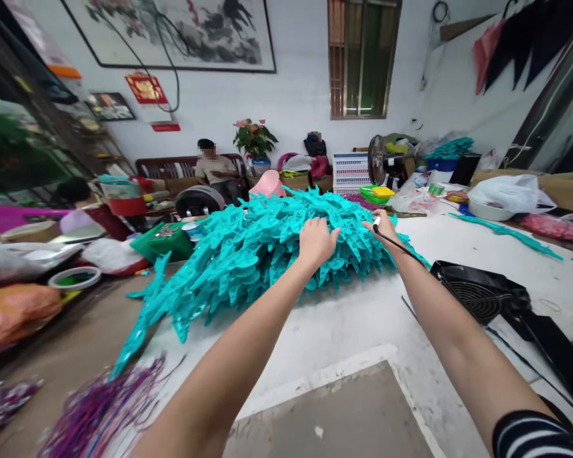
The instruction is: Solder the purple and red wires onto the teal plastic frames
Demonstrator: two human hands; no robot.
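Note:
A large heap of glossy turquoise plastic pieces (248, 248), leaf-like with pointed edges, lies across the table ahead of me. My left hand (318, 240) rests on the heap's near side, fingers bent down over it and thumb held apart. Its fingertips are partly hidden among the pieces. At the heap's right part, my right hand (386, 229) is closed around a slim tool with a white part (376, 221) and a black cord running back along the forearm. The tool's exact kind and its tip cannot be made out.
A black fan (477, 296) lies on the table at right, beside my forearm. Purple cords (105, 407) lie at front left. A green box (165, 240) stands left of the heap. Behind are a white plastic bag (510, 193) on a basin and a seated person (214, 168).

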